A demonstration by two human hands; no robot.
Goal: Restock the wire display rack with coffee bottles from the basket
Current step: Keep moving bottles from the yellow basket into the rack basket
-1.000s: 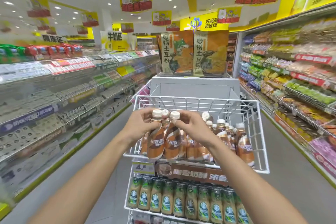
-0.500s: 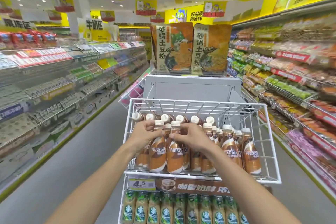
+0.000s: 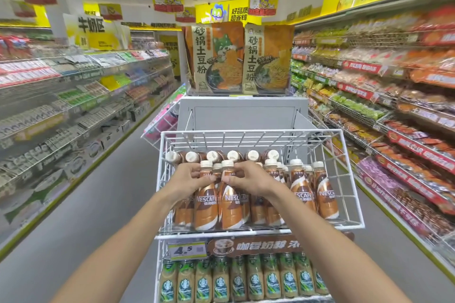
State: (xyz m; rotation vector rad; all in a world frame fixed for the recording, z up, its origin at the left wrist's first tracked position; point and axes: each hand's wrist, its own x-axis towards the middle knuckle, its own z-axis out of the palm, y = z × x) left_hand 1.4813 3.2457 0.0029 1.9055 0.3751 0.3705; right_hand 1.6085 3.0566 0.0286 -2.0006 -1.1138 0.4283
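Coffee bottles [image 3: 206, 200], small, rigid and smooth-labelled, likely fairly heavy when full, stand at the front of the wire display rack [image 3: 354, 206]; we judge the narrow neck below the cap the surest hold. Left to right: our left hand [image 3: 190, 177] closes its grip on one neck, our right hand [image 3: 248, 178] on the neighbouring bottle [image 3: 231, 204]. Around the thin-wired shelf runs a store aisle; no basket shows.

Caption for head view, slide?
Both hands set two brown Nescafe bottles upright into white wire rack.
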